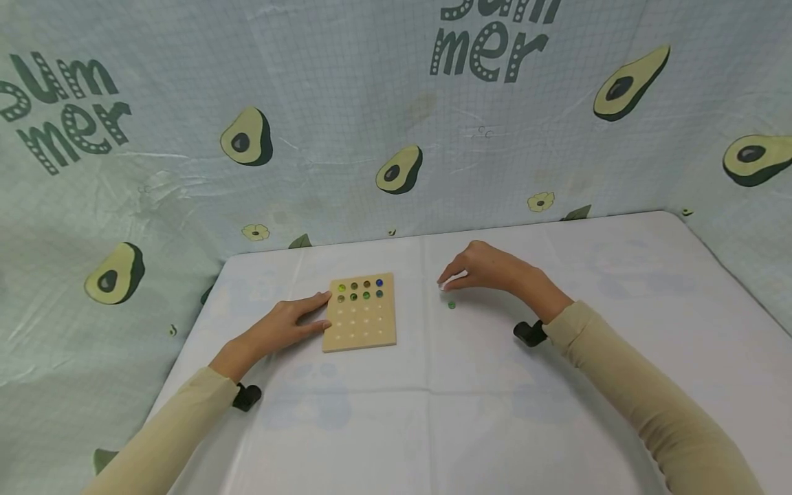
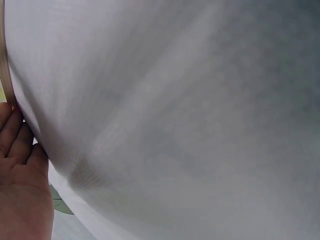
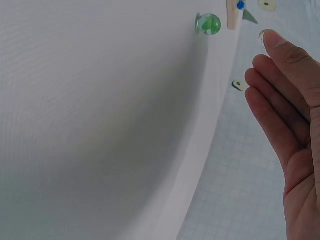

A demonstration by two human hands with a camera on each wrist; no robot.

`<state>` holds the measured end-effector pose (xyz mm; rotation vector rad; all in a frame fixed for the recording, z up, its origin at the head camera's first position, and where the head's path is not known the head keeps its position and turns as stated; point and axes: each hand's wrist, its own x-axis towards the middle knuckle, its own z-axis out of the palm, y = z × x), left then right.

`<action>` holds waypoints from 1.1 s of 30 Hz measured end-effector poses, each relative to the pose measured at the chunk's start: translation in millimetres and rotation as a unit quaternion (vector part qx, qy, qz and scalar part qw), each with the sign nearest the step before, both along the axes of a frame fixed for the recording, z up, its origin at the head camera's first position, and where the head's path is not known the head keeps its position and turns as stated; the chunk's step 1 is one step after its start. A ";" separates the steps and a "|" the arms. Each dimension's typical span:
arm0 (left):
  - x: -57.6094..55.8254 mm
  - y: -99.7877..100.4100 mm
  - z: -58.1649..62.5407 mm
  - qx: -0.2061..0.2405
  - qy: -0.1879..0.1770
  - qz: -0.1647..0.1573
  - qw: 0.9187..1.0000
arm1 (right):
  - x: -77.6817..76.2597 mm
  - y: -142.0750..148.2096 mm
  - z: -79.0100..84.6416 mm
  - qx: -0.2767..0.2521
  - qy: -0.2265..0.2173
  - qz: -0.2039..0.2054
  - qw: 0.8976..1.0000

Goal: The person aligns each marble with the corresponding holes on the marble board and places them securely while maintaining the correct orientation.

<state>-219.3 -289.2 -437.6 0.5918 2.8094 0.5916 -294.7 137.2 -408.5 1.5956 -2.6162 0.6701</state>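
Note:
A square wooden board [image 1: 357, 330] with rows of round hollows lies left of centre; glass marbles [image 1: 366, 295] fill its two far rows. My left hand [image 1: 286, 326] rests at the board's left edge, index finger and thumb stretched out to touch it. Right of the board, my right hand [image 1: 485, 267] pinches a small clear marble [image 1: 441, 287] between thumb and fingertips, mostly hidden by them. A green-swirled marble [image 3: 208, 24] lies on the cloth just nearer than those fingertips. In the left wrist view, the left fingers [image 2: 17, 137] lie against the board's side.
A white cloth [image 1: 383, 426] with faint creases covers the table. Behind it hangs a pale sheet [image 1: 322, 82] printed with avocados and lettering. Each wrist carries a small black camera, such as the left one [image 1: 247, 397].

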 end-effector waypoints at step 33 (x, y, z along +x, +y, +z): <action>0.5 0.8 2.0 -0.004 -0.009 0.006 1.000 | 6.2 -42.5 5.3 -0.010 -0.042 -0.001 0.999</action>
